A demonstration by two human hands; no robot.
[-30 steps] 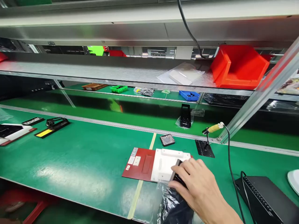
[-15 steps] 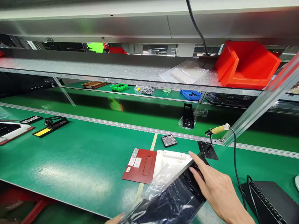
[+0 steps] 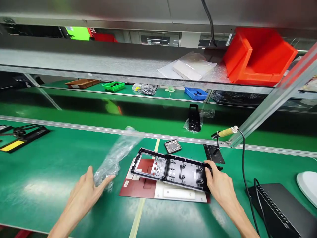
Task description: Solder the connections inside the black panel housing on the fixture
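Note:
My right hand (image 3: 220, 185) grips the right end of a black plastic housing (image 3: 183, 170), thumb and fingers on its edge. The housing lies open side up, with a rectangular window at its left end and posts inside. It is over a dark red and white fixture plate (image 3: 163, 193), and whether it rests on the plate I cannot tell. My left hand (image 3: 86, 193) is open, thumb and fingers spread. A crumpled clear plastic bag (image 3: 116, 155) stretches up and away from between them, apparently loose. Behind the housing sits a small tray of screws (image 3: 173, 146).
A yellow-handled electric screwdriver (image 3: 226, 132) rests on a stand at the right, its black cable trailing forward. A black box-like unit (image 3: 284, 208) lies at front right. An orange-red bin (image 3: 260, 59) occupies the shelf above. A black clamp-like tool (image 3: 23, 135) is at left.
The black housing has come out of the plastic bag and now lies over the fixture plate. My left hand has come into view at the left with the bag. The view has shifted slightly.

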